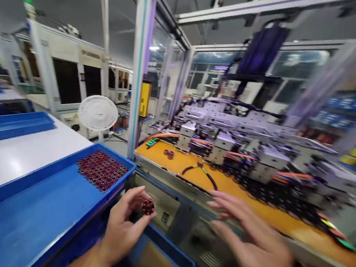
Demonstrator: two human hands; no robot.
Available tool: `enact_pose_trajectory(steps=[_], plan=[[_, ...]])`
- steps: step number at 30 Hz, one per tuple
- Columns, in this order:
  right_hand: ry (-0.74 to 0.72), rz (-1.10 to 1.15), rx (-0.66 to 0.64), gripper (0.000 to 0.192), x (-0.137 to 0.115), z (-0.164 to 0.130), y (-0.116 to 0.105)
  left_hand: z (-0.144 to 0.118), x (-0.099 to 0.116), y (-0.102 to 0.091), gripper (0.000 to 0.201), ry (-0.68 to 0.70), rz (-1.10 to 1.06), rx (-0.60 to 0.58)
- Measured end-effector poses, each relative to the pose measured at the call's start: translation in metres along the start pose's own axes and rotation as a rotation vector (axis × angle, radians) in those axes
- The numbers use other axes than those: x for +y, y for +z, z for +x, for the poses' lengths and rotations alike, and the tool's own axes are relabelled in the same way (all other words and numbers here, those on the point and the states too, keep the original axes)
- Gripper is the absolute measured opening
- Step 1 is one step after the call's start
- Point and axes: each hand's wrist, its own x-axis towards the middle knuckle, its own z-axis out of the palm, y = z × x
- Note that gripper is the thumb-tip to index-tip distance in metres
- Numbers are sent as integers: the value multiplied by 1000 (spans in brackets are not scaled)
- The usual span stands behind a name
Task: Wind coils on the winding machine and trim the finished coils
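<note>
Between the thumb and fingers of my left hand (pixel 127 222) is a small round dark part (pixel 148 207) with red spots around its rim; its exact kind I cannot make out. My right hand (pixel 249 240) hangs in front of the machine, slightly blurred, its fingers stretched out and apart from the thumb, with nothing seen in it. To the left, a blue tray (pixel 44 204) carries a block of many similar small red-and-dark parts (pixel 103 170) packed in its far right corner.
An orange machine bed (pixel 175 161) bears a few loose round parts (pixel 169 154), a curved dark cable (pixel 201 170) and a row of black fixtures (pixel 264 194). A metal frame post (pixel 137 69) rises at its left end. Below my hands is another blue bin (pixel 168 246).
</note>
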Motion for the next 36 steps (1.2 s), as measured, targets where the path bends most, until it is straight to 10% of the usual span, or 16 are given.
enact_pose_trajectory(steps=[11,23,31,36], plan=[[167,161,-506,21,-40,-16,16,-24,11,25,68,-10,-52,-156],[-124,146,-337,29,-33,-78,31,-18,5,35,64,-355,-285,-187],[593,506,-61,40,-33,-34,32,-22,8,38,68,-146,-228,-219],[787,897,38,37,-36,-54,65,-25,9,39,67,-159,-229,-206]])
